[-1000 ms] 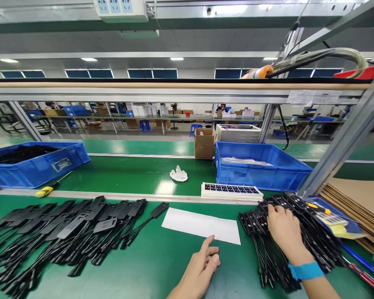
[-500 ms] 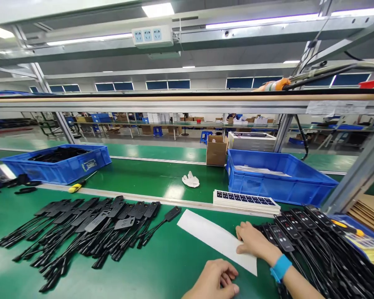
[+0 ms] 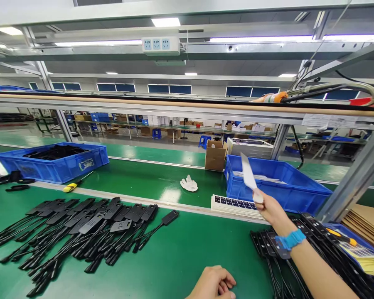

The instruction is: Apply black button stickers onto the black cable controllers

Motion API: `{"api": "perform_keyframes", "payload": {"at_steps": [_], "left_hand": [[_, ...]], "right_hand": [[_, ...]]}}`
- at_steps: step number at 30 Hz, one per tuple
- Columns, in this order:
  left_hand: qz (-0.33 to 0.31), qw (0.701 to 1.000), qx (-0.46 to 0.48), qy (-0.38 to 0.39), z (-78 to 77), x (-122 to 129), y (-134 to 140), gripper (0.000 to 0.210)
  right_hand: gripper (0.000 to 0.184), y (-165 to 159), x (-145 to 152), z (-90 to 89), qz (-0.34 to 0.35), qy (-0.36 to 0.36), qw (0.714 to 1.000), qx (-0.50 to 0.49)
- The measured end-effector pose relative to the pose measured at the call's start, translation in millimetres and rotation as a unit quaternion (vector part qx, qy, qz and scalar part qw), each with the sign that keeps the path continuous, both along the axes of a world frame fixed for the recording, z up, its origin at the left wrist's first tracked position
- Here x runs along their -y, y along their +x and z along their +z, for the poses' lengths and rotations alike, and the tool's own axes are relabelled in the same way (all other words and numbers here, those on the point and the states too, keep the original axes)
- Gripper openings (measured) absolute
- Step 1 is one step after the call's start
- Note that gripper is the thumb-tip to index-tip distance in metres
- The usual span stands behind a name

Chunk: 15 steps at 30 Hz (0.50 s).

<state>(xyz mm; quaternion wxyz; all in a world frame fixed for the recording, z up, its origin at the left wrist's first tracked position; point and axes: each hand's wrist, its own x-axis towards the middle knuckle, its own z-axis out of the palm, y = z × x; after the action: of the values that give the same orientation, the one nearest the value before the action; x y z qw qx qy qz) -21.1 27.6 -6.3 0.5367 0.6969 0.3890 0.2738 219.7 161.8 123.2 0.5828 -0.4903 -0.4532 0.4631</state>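
1. White paper strip (image 3: 248, 172), tilted up clear of the green table (image 3: 174, 261), has its lower end gripped in a worker's R hand (image 3: 269, 207), fingers closed on it.
2. Strip's upper end shows against the RH blue bin (image 3: 299, 199), past the table's far edge; can't tell if over it or in front.
3. L hand (image 3: 213, 282), fingers half open & loosely bent, is toward the table's near edge; can't tell if it touches.
4. Beside the R forearm w/ blue wristband (image 3: 294, 239), black corded units (image 3: 272, 245) pile toward the table's R edge.
5. Stacked label sheets (image 3: 235, 206) lie along the far edge, nr R hand.
6. Larger black batch (image 3: 90, 224) fans over the table's L half, cords toward near L corner.
7. White glove (image 3: 189, 183) lies just past far edge, btwn bins.
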Motion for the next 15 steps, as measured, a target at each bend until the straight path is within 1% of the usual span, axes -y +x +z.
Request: {"api": "perform_keyframes", "payload": {"at_steps": [2,4,5,7,9,12,15], "left_hand": [[-0.003,1.0,-0.001,-0.008,-6.0,-2.1,0.3,0.033],[-0.005,1.0,-0.002,-0.014,-11.7,-4.4,1.3,0.033],[-0.005,1.0,-0.006,-0.016,-13.6,-5.5,2.1,0.032],[-0.006,0.999,-0.02,-0.025,-14.4,-7.3,3.8,0.028],[-0.005,0.998,-0.038,-0.039,-11.8,-8.6,5.2,0.025],[-0.003,0.998,-0.044,-0.054,-6.8,-10.0,5.1,0.02],[0.002,0.998,-0.034,-0.061,-6.3,-9.9,2.8,0.018]], "right_hand": [[0.029,6.0,-16.9,7.7,-0.023,0.02,0.999,0.019],[0.03,3.9,-30.7,7.3,-0.026,0.03,0.996,0.074],[0.03,0.0,-36.0,3.6,-0.021,0.029,0.993,0.109],[0.027,-11.3,-43.6,-9.5,0.001,0.017,0.979,0.201],[0.023,-23.8,-47.6,-26.7,0.031,0.003,0.95,0.312],[0.02,-37.3,-49.2,-49.6,0.061,-0.006,0.882,0.468],[0.024,-40.9,-48.7,-59.5,0.082,0.001,0.811,0.579]]}}
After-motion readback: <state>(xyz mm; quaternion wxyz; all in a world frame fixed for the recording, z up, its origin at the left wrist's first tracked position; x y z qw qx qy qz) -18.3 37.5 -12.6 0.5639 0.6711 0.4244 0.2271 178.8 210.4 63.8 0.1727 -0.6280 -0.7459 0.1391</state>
